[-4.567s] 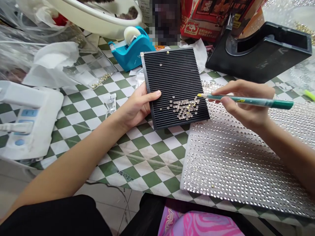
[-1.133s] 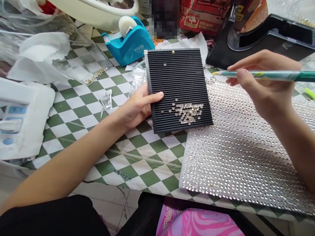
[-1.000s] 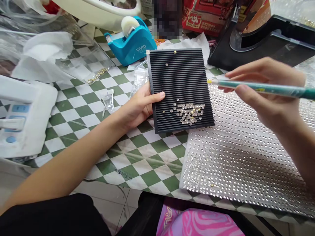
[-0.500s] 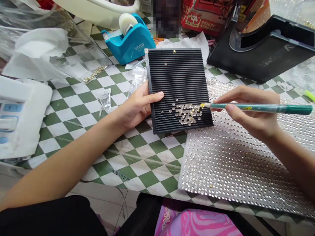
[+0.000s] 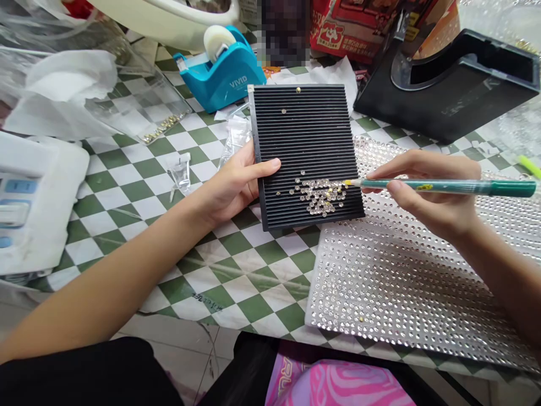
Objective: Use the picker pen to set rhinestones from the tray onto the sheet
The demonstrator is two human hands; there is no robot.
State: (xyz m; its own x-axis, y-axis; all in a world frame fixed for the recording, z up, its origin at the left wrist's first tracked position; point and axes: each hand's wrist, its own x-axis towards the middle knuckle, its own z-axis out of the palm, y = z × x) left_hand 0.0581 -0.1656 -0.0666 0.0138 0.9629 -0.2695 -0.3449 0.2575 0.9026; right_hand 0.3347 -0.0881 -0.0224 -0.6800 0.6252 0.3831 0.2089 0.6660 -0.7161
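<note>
Now our left hand [image 5: 234, 186] grips the black ridged plastic tray [image 5: 304, 129], while our right hand [image 5: 431, 194] pinches a slim teal pencil [image 5: 448, 186], tip just beside the tray's glittering rhinestones [image 5: 321, 197].

A black ridged sorting tray [image 5: 308, 129] carries a loose cluster of clear rhinestones [image 5: 319, 196] near its lower edge. A green wax-tipped picker pencil [image 5: 443, 187] points its yellow tip at the cluster's right edge.
</note>
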